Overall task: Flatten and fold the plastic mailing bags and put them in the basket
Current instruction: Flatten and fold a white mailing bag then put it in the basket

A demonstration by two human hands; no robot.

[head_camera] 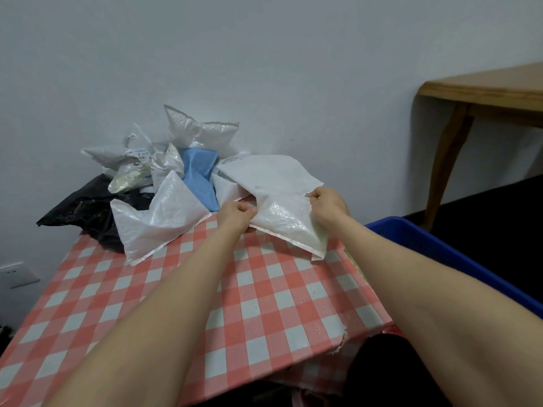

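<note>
While loose mailing bags (160, 214) pile up left of centre on the checked table (264, 304), the left hand (236, 215) pinches the left edge of a white bag (282, 218) at frame centre, fingers curled; the right hand (327, 205) grips its right edge. Its lower corner touches the table. Right: blue basket (435, 245); upper right: wooden table (484, 92).

The near half of the red-and-white checked tablecloth (264, 304) lies bare, open to either arm. Far left, a heap of crumpled white, blue and black plastic bags (164, 183) blocks my way to the wall (264, 69). The white plastic mailing bag (282, 221) pinched in my left hand (236, 214) and right hand (327, 205) covers the far right corner; a blue plastic basket (440, 245) borders the right edge.
</note>
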